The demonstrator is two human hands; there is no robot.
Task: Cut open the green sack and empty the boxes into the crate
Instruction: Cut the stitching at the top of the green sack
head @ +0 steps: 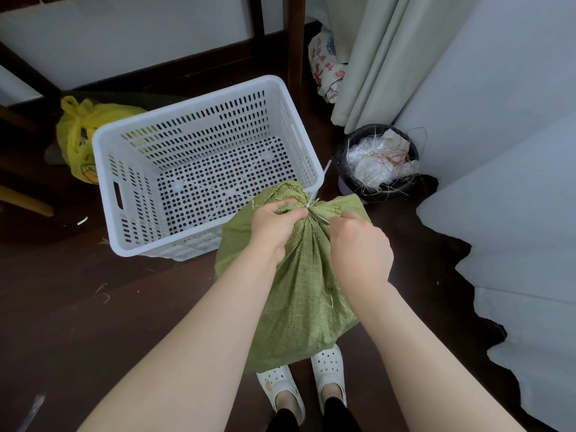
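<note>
Dark floor, left hand gripping green sack neck, right hand fisted beside

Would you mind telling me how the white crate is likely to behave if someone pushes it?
The white crate looks empty and perforated all over, so it is probably light and would likely slide easily on the smooth dark floor. Its wide base suggests that it would hardly tip.

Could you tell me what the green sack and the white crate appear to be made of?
The green sack looks like woven plastic fabric: a matte crosshatch weave with frayed strands at its tied neck. The white crate looks like moulded hard plastic, smooth and faintly glossy, with uniform slots in its walls and round holes in its floor.
</note>
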